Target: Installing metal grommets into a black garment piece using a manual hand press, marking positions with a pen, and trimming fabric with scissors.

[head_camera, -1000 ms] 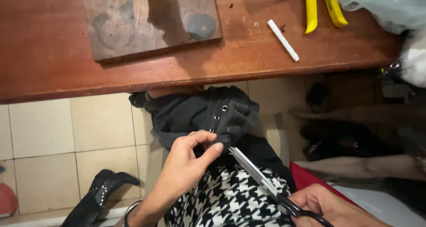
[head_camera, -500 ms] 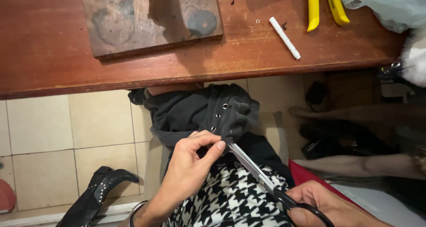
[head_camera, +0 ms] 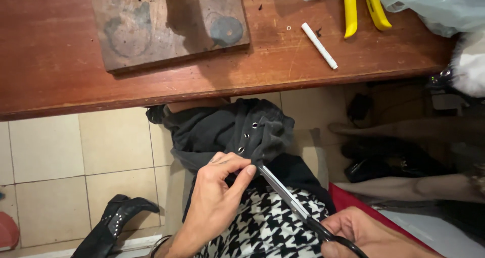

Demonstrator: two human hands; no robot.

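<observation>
My left hand (head_camera: 214,202) has slid lower, fingers pinching the soft black eyeleted fabric (head_camera: 227,132) on my lap below the worn wooden table (head_camera: 50,61). The slim steel scissors (head_camera: 290,200) meet it; my right hand (head_camera: 371,235) grips the loops.

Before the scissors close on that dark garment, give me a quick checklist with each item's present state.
1. Left hand pinches the black garment at its edge: ok.
2. Right hand grips the scissors by the black handles: ok.
3. Blade tip meets the fabric beside the pinch: ok; whether the blades are open, cannot tell.
4. Left fingertips apart from the blades: not ok, they sit right at the tip.
5. Metal eyelets out of the cutting line: ok, they lie above the tip.
6. Houndstooth fabric under the blades out of the cut: cannot tell.
</observation>
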